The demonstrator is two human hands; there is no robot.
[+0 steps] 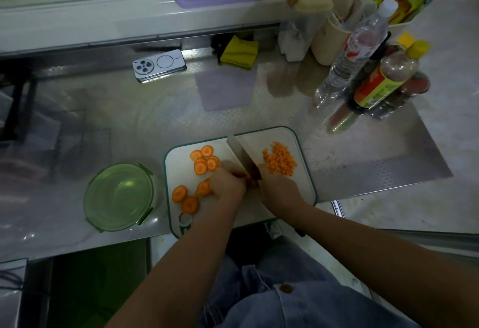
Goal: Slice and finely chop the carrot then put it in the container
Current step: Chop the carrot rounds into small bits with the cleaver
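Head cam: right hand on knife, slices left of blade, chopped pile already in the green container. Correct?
No. Head view shows the green container empty; the chopped pile lies on the cutting board, right of the knife. The right hand on knife and slices left of blade hold.

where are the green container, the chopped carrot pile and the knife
green container (118,198), head view, middle of its bare bottom
chopped carrot pile (280,160), head view, centre of the heap
knife (242,155), head view, flat of the blade

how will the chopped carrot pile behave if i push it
The chopped carrot pile is loose small bits, so it will likely spread rather than slide as one. The bits look light; some may cling to the knife.
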